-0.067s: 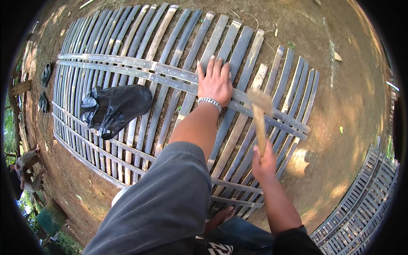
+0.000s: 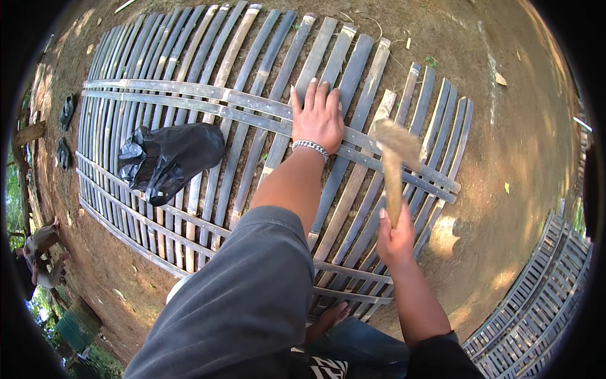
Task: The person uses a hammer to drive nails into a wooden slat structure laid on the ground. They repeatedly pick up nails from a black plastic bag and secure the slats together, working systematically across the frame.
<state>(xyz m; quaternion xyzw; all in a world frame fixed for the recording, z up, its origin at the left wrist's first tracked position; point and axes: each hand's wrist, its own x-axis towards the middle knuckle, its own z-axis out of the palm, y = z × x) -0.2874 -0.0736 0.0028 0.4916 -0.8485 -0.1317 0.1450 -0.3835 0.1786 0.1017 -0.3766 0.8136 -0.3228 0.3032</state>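
My left hand (image 2: 319,123) lies flat with its fingers stretched out, pressing on the paired cross strips of a slatted wooden panel (image 2: 252,101). A metal chain bracelet circles that wrist. My right hand (image 2: 396,239) is closed round the lower handle of a hammer (image 2: 392,183) with a pale wooden handle. Its head, smeared by motion, is raised over the cross strips to the right of my left hand. Long dark slats run across beneath these strips and lie on the ground. On the panel's left part rests a black plastic bag (image 2: 183,155).
Bare brown soil (image 2: 499,158) surrounds the panel. A second slatted panel (image 2: 536,303) lies at lower right. Dark sandals (image 2: 66,112) sit at the far left, and a person (image 2: 43,259) is at the left edge. My bare foot (image 2: 331,314) is by the near strips.
The hammer and my right hand have shifted slightly up and to the right. My left hand stays on the same strips.
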